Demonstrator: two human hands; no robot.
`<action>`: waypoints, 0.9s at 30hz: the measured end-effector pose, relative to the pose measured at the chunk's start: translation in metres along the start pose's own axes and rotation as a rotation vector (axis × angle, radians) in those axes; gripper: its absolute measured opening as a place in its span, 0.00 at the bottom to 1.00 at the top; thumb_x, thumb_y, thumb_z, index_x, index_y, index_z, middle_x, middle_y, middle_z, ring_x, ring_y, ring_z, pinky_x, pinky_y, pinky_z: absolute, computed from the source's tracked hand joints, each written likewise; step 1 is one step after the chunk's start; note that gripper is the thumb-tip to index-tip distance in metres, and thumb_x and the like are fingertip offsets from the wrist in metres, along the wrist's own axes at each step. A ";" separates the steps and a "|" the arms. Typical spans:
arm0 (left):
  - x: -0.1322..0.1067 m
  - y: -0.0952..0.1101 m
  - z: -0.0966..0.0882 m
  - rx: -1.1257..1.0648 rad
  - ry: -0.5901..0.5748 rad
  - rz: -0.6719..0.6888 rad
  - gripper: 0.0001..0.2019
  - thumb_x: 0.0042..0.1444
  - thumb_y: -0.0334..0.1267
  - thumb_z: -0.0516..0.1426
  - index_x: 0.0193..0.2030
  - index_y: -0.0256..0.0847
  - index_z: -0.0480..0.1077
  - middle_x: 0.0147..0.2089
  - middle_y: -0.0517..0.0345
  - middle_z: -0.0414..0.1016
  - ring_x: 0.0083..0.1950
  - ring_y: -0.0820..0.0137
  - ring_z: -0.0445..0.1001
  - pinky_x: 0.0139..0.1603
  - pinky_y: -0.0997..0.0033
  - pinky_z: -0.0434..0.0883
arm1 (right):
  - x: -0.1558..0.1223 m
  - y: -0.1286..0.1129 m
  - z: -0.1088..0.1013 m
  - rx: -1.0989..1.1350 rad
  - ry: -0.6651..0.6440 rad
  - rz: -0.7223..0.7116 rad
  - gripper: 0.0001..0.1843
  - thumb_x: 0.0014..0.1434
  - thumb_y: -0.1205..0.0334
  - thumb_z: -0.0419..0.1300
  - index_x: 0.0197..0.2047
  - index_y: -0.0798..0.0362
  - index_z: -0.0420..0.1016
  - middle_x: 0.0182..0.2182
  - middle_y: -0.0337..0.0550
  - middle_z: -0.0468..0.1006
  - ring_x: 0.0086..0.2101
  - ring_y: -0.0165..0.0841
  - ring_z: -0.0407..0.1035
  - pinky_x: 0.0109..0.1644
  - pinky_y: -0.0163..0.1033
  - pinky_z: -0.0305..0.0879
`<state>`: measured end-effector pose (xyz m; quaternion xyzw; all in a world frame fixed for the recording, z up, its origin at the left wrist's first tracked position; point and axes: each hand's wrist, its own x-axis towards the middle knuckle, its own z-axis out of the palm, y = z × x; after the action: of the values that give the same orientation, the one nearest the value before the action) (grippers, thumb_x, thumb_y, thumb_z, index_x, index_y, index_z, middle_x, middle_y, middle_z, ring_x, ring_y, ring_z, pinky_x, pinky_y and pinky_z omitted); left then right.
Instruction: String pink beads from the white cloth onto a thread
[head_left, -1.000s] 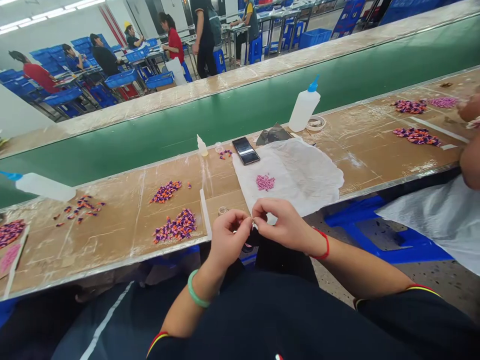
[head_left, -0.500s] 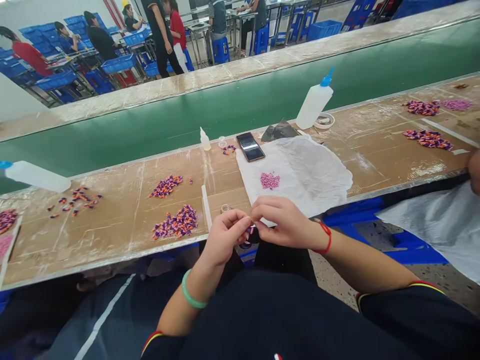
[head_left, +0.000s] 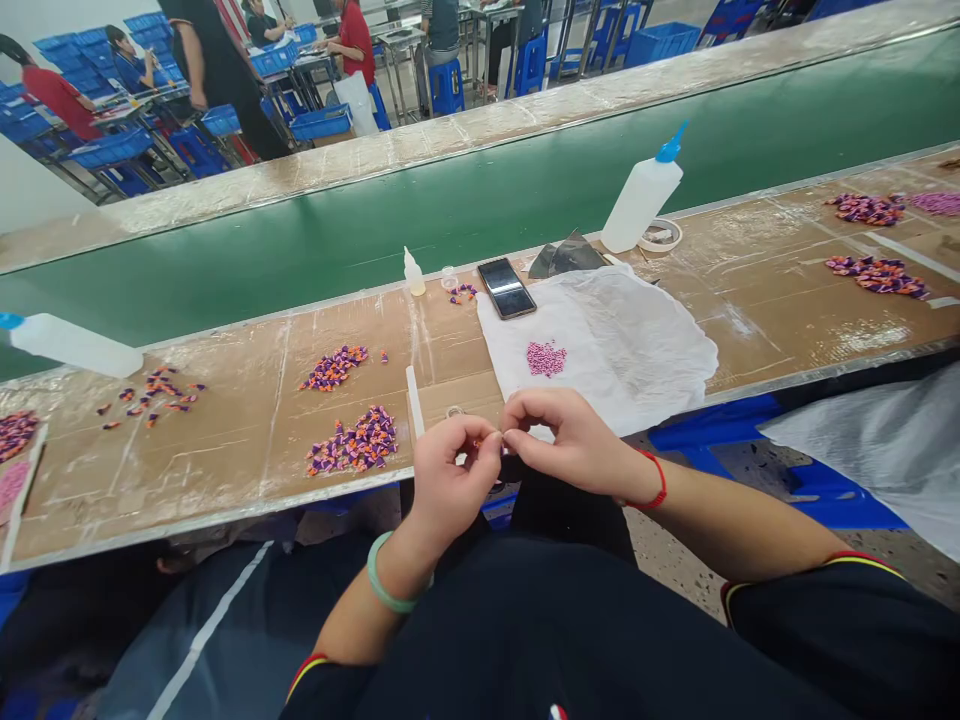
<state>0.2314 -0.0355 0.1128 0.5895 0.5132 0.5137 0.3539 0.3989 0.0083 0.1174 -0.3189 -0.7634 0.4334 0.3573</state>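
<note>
My left hand, with a green bangle at the wrist, is closed in a pinch at the table's front edge. A small piece, mostly hidden, shows a little colour between its fingertips. My right hand, with a red cord at the wrist, pinches right beside it, fingertips meeting those of the left; what it grips is too small to make out. Beyond the right hand, pink beads lie heaped on a white sheet. To the left sit a near pile of purple and orange pieces and a farther pile.
A phone overlaps the sheet's back corner. Behind stand a small dropper bottle and a large white bottle beside a tape roll. Another bottle lies at left. A green belt runs behind the table; people work beyond.
My hands stay together, with the left fingers now more arched and the small piece less visible. The view has shifted slightly. A person in the background has moved left.
</note>
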 end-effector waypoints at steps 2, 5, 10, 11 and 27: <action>0.002 -0.001 -0.001 0.027 -0.007 0.021 0.08 0.54 0.35 0.61 0.24 0.40 0.72 0.22 0.60 0.72 0.24 0.74 0.66 0.27 0.75 0.64 | 0.001 0.001 0.001 0.015 0.012 0.021 0.04 0.56 0.66 0.57 0.29 0.52 0.69 0.24 0.37 0.74 0.26 0.28 0.66 0.31 0.34 0.65; 0.003 -0.003 -0.002 -0.012 -0.040 -0.003 0.09 0.54 0.36 0.61 0.24 0.40 0.72 0.22 0.60 0.72 0.23 0.74 0.67 0.26 0.75 0.64 | 0.003 0.001 0.003 0.047 0.019 0.032 0.04 0.54 0.66 0.56 0.28 0.52 0.69 0.23 0.36 0.73 0.25 0.28 0.65 0.30 0.33 0.64; 0.004 -0.016 -0.009 -0.238 -0.042 -0.175 0.13 0.57 0.47 0.63 0.30 0.39 0.74 0.24 0.60 0.72 0.23 0.75 0.67 0.25 0.76 0.65 | 0.010 0.003 0.003 0.087 -0.011 0.033 0.04 0.57 0.66 0.55 0.29 0.52 0.67 0.24 0.36 0.72 0.25 0.27 0.64 0.30 0.33 0.63; 0.004 -0.021 -0.012 -0.266 -0.033 -0.206 0.14 0.56 0.49 0.64 0.31 0.39 0.75 0.24 0.60 0.72 0.22 0.76 0.66 0.24 0.76 0.65 | 0.012 0.005 0.002 0.075 -0.023 0.023 0.04 0.57 0.66 0.55 0.30 0.52 0.67 0.24 0.36 0.72 0.25 0.27 0.64 0.30 0.33 0.62; -0.017 -0.078 -0.047 -0.282 0.050 -0.477 0.10 0.45 0.41 0.69 0.29 0.37 0.78 0.23 0.58 0.76 0.22 0.74 0.70 0.23 0.76 0.68 | 0.077 0.082 0.021 -0.698 -0.555 -0.105 0.09 0.57 0.71 0.55 0.27 0.52 0.63 0.25 0.40 0.69 0.26 0.31 0.59 0.31 0.36 0.49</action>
<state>0.1681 -0.0399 0.0450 0.3838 0.5696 0.4967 0.5306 0.3547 0.0952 0.0578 -0.2529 -0.9460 0.2002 0.0316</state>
